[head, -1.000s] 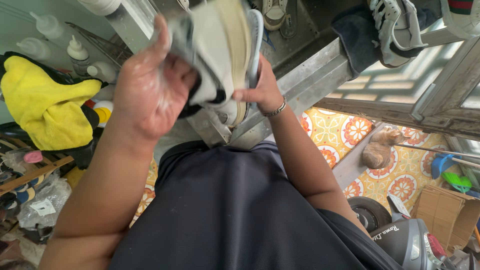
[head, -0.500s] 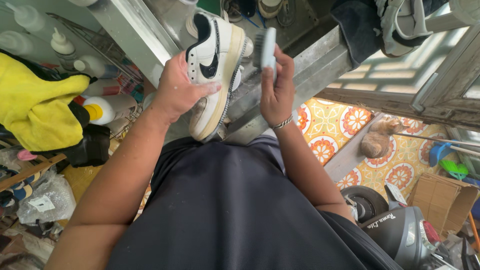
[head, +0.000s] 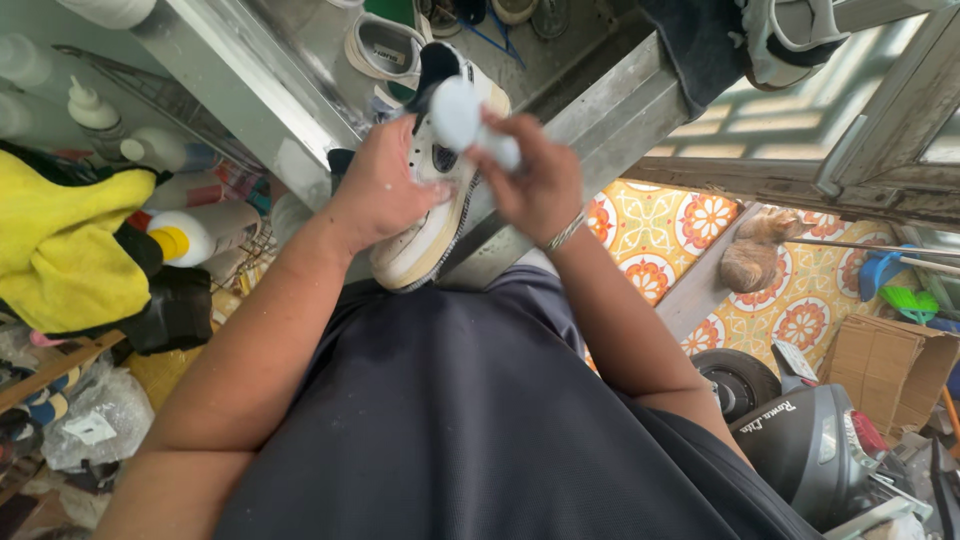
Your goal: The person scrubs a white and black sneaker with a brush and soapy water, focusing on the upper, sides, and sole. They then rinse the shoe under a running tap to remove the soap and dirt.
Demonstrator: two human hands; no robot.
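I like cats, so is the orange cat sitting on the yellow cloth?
No, the cat lies on the patterned floor at the right, far from the yellow cloth.

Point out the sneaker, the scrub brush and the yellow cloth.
sneaker [head: 420, 250]: head view, on the toe's pale side.
scrub brush [head: 458, 108]: head view, on its blurred pale back.
yellow cloth [head: 60, 250]: head view, on its middle fold.

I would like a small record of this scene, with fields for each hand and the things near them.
left hand: left hand grips white sneaker with black trim, held over the metal sink edge
right hand: right hand holds pale blue brush against the sneaker
nearby left: yellow cloth, white plastic bottles
floor: orange cat on patterned tiles
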